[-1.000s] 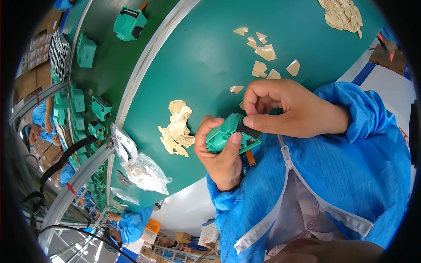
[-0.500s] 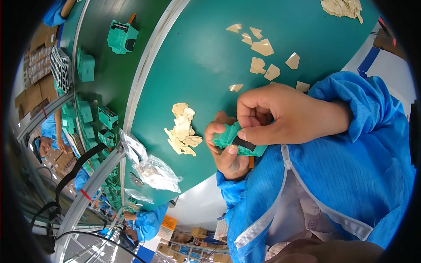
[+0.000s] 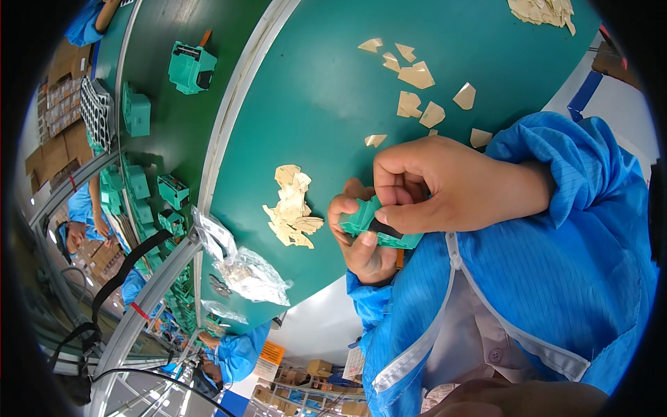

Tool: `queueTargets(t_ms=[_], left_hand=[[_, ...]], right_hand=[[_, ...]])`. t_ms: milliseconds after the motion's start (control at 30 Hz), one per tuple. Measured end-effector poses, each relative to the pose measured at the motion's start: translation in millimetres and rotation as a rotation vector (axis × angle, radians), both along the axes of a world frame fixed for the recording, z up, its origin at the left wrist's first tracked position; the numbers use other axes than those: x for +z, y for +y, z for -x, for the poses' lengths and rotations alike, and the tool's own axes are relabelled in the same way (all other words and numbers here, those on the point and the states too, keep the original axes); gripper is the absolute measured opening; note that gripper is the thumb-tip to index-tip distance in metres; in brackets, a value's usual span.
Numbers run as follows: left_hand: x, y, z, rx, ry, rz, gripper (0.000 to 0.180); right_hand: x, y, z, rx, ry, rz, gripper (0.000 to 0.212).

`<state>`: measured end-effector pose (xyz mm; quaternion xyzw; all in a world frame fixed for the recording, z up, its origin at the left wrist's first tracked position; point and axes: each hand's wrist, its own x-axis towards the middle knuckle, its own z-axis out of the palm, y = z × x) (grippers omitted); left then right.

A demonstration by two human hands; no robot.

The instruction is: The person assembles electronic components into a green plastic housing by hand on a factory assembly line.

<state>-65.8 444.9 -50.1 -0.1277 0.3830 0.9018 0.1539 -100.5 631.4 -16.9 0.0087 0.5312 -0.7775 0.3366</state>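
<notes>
My left hand (image 3: 360, 240) is wrapped round a small green plastic housing (image 3: 358, 219) with a dark strip on its face and an orange tab (image 3: 400, 259) sticking out below. My right hand (image 3: 451, 187) is over the same piece, its thumb and fingers pinched together at the edge of the dark strip. Whatever lies between those fingertips is hidden. Several cream film pieces (image 3: 417, 74) lie scattered on the green table (image 3: 326, 90) beyond my hands. To their left is a crumpled heap of such film (image 3: 292, 208).
Another cream heap (image 3: 545, 10) sits at the far right. Clear plastic bags (image 3: 253, 274) lie at the table's lower left. Past a metal rail (image 3: 229, 104), a conveyor (image 3: 163, 62) carries more green housings (image 3: 191, 68). Co-workers in blue sleeves (image 3: 240, 354) are along the left.
The green housings on the conveyor have shifted slightly down the picture. My hands keep nearly the same hold, with the right fingertips moved only a little.
</notes>
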Motion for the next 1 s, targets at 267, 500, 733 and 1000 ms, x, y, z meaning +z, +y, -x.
queueTargets(t_ms=[267,500,733,1000], left_hand=[[0.1,-1.2,-0.4,0.008,-0.004,-0.004,0.037],[-2.7,-1.8,-0.5,0.027,0.002,-0.047,0.036],[-3.7,-2.5,-1.4,0.025,-0.011,-0.07,0.037],[-4.7,-5.0,-1.7,0.026,0.006,-0.038,0.036]], right_hand=[[-0.9,-1.7,0.0,0.006,0.042,-0.041,0.017],[-5.2,-2.3,-2.1,-0.017,0.049,-0.021,0.011],[-3.9,-1.7,-0.9,0.0,0.019,-0.023,0.011],[-3.4,-5.8,-2.2,-0.019,0.051,-0.054,0.012]])
